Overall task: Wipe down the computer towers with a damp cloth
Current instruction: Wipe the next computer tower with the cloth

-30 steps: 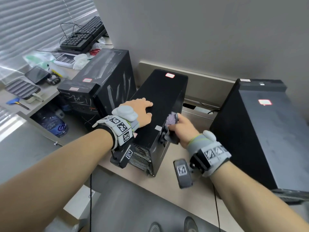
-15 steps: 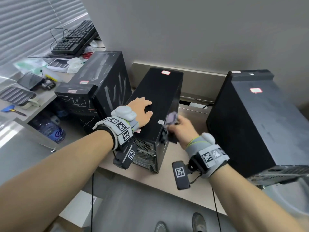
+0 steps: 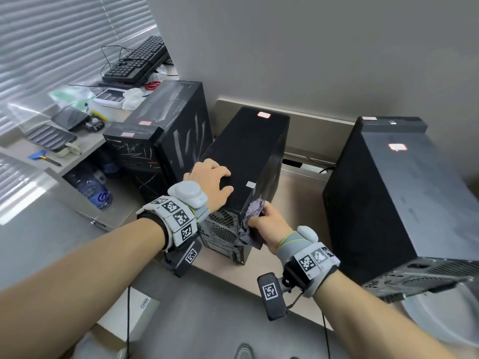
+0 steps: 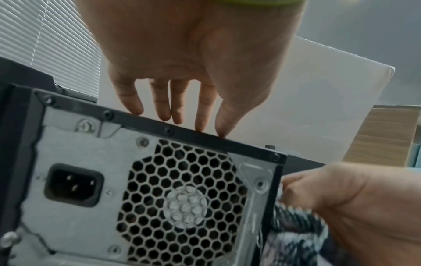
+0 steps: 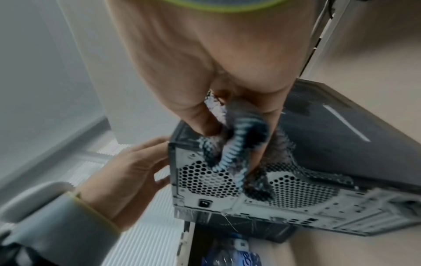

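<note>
L hand (image 3: 212, 181) flat, fingers spread, on top of middle tower (image 3: 248, 149) near its rear edge. R hand (image 3: 264, 224) grips checked cloth (image 3: 252, 211) against tower's rear right corner. Tower stands on surface (image 3: 293, 195) btwn two others. Red-edged sticker (image 3: 263, 115) on top, text unreadable.

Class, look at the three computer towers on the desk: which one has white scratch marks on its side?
The leftmost tower, nearest the keyboard. Pale streaks cross its side and front, while the middle tower and the right tower show none.
</note>
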Demonstrator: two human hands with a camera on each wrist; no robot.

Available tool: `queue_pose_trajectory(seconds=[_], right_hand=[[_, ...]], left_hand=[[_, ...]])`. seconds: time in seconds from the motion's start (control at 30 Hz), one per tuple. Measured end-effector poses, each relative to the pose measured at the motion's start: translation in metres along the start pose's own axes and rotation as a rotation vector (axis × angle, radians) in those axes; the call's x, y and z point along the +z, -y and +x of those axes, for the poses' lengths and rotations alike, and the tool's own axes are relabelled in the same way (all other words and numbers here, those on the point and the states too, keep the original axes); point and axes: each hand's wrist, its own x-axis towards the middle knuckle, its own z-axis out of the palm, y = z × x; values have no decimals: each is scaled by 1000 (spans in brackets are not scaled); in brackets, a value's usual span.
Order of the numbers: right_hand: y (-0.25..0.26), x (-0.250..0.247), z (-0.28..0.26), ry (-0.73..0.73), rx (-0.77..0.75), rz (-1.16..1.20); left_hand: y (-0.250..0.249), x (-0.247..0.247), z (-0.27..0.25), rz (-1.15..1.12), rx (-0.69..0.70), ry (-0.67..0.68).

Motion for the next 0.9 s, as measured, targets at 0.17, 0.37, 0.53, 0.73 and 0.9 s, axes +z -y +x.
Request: queue_pose_trajectory(seconds=[0.17,0.37,0.53,0.73,0.9], right_hand=[[7,2,9,21,13,-23],[7,2,7,63,43,-27],[13,1,2,93,26,-4],[13,-8,13,103,-20,-19],[20,-9,16,117,-32,19]], left_hand=[[3,0,-10,-9,-29,2],[-4,1,-17,-13,-31,4],[-8,0,-18,-24,-60,-12],[-11,-2,-17,-13,-86,-5],[-15,-3,-17,0,-117,-4]])
